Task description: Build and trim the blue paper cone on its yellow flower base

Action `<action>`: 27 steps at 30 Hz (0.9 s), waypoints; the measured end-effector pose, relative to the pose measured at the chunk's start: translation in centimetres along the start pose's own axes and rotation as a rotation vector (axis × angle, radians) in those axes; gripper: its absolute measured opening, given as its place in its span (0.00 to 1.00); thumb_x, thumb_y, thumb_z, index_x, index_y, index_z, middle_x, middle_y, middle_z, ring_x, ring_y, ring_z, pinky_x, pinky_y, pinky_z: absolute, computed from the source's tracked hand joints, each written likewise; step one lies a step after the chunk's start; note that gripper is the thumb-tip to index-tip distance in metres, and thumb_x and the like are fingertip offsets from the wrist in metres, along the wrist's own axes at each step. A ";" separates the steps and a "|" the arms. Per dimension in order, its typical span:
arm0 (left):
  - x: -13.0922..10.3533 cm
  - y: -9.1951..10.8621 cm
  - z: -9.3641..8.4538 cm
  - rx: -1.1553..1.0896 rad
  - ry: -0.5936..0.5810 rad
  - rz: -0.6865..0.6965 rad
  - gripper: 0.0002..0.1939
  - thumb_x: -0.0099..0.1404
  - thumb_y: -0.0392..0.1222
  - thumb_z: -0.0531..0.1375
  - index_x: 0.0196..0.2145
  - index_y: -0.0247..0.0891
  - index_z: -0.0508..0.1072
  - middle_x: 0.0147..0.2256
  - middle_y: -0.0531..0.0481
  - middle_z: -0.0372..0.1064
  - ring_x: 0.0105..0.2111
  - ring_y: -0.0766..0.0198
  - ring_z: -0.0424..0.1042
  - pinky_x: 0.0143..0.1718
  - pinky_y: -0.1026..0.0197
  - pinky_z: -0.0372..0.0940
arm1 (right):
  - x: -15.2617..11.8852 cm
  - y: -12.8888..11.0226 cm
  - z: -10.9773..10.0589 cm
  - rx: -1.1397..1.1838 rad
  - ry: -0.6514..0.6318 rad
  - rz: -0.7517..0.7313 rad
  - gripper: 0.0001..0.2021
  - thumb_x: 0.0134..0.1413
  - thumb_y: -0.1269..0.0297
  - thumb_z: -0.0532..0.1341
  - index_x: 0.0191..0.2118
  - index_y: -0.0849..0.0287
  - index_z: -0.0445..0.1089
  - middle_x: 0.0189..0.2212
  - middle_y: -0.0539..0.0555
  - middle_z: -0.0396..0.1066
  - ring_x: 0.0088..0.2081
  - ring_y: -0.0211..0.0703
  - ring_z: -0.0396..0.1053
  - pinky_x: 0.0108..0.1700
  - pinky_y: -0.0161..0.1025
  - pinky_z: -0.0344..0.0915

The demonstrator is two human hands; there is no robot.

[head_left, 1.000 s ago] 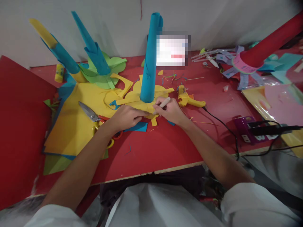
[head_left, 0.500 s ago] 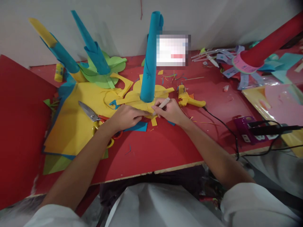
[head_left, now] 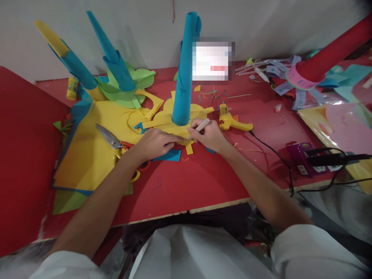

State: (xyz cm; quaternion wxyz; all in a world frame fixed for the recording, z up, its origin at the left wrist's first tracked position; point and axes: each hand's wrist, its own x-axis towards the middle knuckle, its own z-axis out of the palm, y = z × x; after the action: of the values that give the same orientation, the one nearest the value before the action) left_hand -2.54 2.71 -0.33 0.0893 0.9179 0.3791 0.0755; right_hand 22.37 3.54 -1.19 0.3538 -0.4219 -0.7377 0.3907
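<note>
A yellow paper flower (head_left: 179,130) is being steadied flat on a red worktop (head_left: 186,182), near the middle of the view, and a tall blue paper tube (head_left: 183,73) is being borne nearly upright at its centre. A pale pen (head_left: 202,124) is being gripped by the right hand (head_left: 210,135), the fingers being clamped about its barrel, and its tip is being directed down at the front petal; whether a mark is being left cannot be told. Just beside the tip, the petal is being pressed by the outstretched forefinger of the left hand (head_left: 154,143), its thumb being held apart and nothing being seen in its grasp. Tidy strokes are probably being helped by that pressure so near the tip; the pen is best being guided lightly, since thin paper is likely being dented easily, and the tube is best being left unbumped by the knuckles. Near the right hand, a yellow glue gun (head_left: 236,124) is being trailed by a black cord. On the left, scissors (head_left: 109,137) are being supported by yellow sheets (head_left: 81,151), their handles being partly hidden by the left arm. Farther back, a green paper flower (head_left: 147,78) is being topped by a blue cone (head_left: 122,73).
</note>
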 end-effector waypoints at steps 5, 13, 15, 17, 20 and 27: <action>0.0 -0.1 0.2 -0.006 0.017 0.004 0.25 0.68 0.35 0.54 0.54 0.52 0.82 0.41 0.52 0.85 0.31 0.62 0.78 0.32 0.63 0.64 | 0.0 0.1 -0.1 -0.005 0.012 0.010 0.15 0.64 0.54 0.62 0.30 0.57 0.69 0.22 0.48 0.72 0.25 0.36 0.66 0.30 0.37 0.59; 0.1 0.1 -0.1 0.007 0.006 0.002 0.25 0.67 0.34 0.54 0.55 0.52 0.82 0.40 0.53 0.85 0.31 0.62 0.78 0.31 0.63 0.63 | 0.0 0.0 -0.2 0.007 0.005 0.024 0.20 0.65 0.46 0.61 0.29 0.56 0.69 0.22 0.49 0.72 0.25 0.37 0.66 0.29 0.37 0.60; 0.1 0.1 0.0 0.001 0.013 -0.001 0.25 0.67 0.34 0.54 0.55 0.53 0.82 0.40 0.53 0.85 0.31 0.62 0.78 0.32 0.63 0.63 | 0.0 0.1 -0.2 0.005 0.000 0.035 0.21 0.65 0.44 0.61 0.29 0.56 0.69 0.22 0.49 0.72 0.25 0.38 0.66 0.29 0.37 0.60; 0.1 0.1 0.1 0.005 0.017 -0.002 0.25 0.67 0.34 0.54 0.55 0.53 0.82 0.41 0.53 0.85 0.30 0.63 0.77 0.32 0.63 0.64 | 0.0 0.1 -0.2 0.006 -0.007 0.045 0.22 0.65 0.42 0.61 0.29 0.56 0.69 0.22 0.49 0.72 0.25 0.37 0.67 0.28 0.37 0.60; 0.0 0.0 0.2 0.020 0.017 0.001 0.25 0.67 0.35 0.55 0.55 0.53 0.82 0.40 0.53 0.85 0.30 0.63 0.78 0.31 0.63 0.64 | 0.0 0.1 -0.2 0.006 0.004 0.045 0.22 0.65 0.42 0.61 0.30 0.57 0.69 0.21 0.50 0.72 0.25 0.38 0.67 0.28 0.37 0.60; 0.0 0.0 0.3 0.019 0.020 -0.004 0.25 0.67 0.34 0.55 0.55 0.54 0.81 0.40 0.53 0.85 0.30 0.63 0.78 0.32 0.63 0.64 | 0.1 -0.2 -0.2 -0.021 0.015 0.047 0.22 0.65 0.45 0.61 0.27 0.56 0.68 0.20 0.49 0.72 0.24 0.38 0.67 0.29 0.37 0.61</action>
State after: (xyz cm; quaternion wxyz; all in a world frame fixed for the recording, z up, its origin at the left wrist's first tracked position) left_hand -2.52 2.71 -0.61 0.0770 0.9172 0.3825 0.0810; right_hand 22.44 3.61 -0.91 0.3458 -0.4455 -0.7289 0.3881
